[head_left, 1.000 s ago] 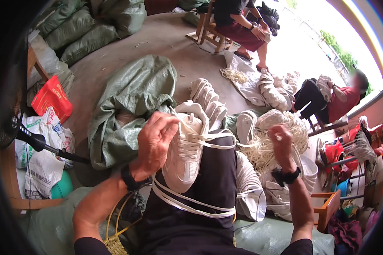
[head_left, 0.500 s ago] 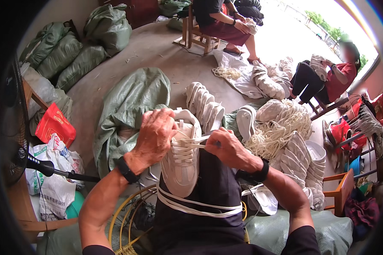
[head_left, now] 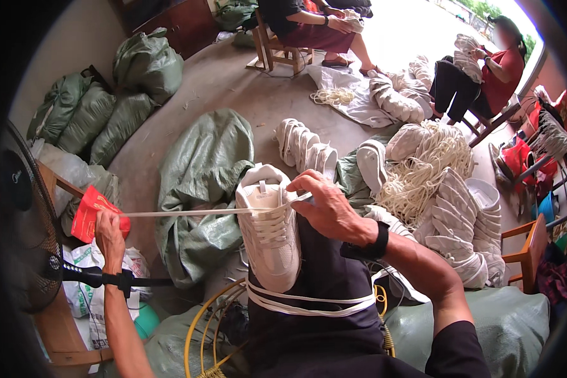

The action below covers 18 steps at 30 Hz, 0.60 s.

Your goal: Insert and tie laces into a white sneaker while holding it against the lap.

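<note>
A white sneaker [head_left: 269, 234] rests on the person's lap mid-lacing: the left hand [head_left: 109, 234] pinches 1 white lace [head_left: 189, 213] pulled taut sideways, the right hand [head_left: 324, 208] presses curled fingers at the eyelets; likely next, threading that end through another eyelet.

One white sneaker [head_left: 269, 236] on the lap, one white lace [head_left: 189, 213] (pulled taut), two seated people.
</note>
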Each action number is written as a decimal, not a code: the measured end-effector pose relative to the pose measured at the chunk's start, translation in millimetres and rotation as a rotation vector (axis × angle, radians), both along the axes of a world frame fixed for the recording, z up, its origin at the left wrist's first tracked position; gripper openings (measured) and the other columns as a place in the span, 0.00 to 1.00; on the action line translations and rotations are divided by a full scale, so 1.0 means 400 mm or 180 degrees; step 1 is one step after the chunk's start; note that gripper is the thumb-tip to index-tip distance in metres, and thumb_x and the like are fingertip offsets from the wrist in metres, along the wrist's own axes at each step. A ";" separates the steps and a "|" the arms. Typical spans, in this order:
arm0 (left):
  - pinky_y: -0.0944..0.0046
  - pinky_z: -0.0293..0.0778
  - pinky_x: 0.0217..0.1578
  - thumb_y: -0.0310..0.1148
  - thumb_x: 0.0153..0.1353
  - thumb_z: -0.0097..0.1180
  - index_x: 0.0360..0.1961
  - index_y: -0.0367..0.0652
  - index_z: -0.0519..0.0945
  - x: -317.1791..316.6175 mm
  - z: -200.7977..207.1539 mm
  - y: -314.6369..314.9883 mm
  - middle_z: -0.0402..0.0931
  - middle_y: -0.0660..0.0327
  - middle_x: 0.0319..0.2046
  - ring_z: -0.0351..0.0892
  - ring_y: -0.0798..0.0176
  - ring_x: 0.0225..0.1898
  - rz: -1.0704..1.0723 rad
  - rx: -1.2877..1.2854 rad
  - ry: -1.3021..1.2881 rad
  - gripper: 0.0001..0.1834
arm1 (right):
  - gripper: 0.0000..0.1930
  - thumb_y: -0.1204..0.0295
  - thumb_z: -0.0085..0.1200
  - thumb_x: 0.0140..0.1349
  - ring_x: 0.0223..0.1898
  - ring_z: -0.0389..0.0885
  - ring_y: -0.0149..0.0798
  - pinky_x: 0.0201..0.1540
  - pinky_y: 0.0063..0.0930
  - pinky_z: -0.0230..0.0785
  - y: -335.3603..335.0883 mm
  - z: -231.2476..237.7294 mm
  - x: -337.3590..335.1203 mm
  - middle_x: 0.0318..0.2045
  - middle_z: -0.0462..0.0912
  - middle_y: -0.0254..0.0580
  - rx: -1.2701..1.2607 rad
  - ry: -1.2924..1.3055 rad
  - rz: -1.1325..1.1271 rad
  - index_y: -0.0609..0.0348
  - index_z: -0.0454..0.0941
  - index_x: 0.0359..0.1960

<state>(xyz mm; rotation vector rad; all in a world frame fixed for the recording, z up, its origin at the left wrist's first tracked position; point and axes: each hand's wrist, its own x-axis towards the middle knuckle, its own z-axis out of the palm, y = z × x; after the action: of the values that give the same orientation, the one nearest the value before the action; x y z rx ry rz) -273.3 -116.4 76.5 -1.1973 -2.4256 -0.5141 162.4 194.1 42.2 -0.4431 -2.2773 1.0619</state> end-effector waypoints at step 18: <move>0.48 0.62 0.62 0.33 0.58 0.65 0.39 0.43 0.83 0.567 0.017 0.430 0.74 0.56 0.58 0.67 0.48 0.64 -0.2626 -0.0506 -0.0749 0.09 | 0.06 0.81 0.55 0.51 0.33 0.78 0.41 0.46 0.38 0.62 0.144 0.096 0.223 0.25 0.75 0.37 0.2465 -0.0395 -0.0382 0.54 0.76 0.26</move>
<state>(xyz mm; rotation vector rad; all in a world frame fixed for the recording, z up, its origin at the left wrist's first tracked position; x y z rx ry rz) -46.3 55.6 83.4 -2.3251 -2.0787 -0.7210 251.8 251.6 80.4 -0.3117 -2.5070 0.0481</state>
